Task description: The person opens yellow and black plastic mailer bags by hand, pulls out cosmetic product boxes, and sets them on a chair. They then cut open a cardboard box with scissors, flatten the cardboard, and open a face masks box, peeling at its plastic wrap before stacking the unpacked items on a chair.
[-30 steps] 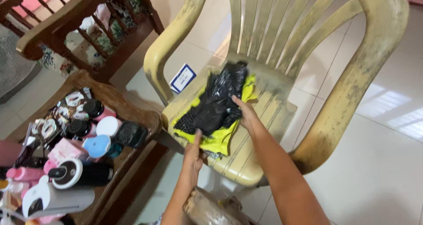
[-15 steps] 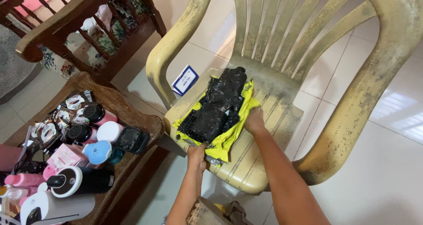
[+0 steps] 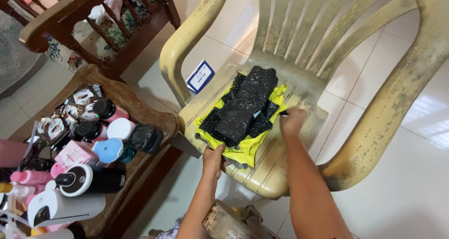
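A stack of black plastic packets [image 3: 244, 108] lies on yellow packets [image 3: 241, 148] on the seat of a worn cream plastic chair [image 3: 280, 173]. My left hand [image 3: 213, 158] grips the near edge of the yellow packets at the seat's front. My right hand [image 3: 292, 119] is closed beside the right edge of the stack, pinching something small and thin; I cannot tell what it is.
A wooden side table [image 3: 135, 108] at the left is crowded with bottles, jars, a small black fan [image 3: 146, 138] and sachets. A dark wooden chair [image 3: 89, 28] stands behind it. A blue-and-white card [image 3: 200, 76] leans by the plastic chair's arm. White tiled floor [image 3: 402, 192] lies to the right.
My right hand slid from the top of the black packets to the stack's right edge and lifted slightly, closing on something small. My left hand stayed on the near yellow edge.
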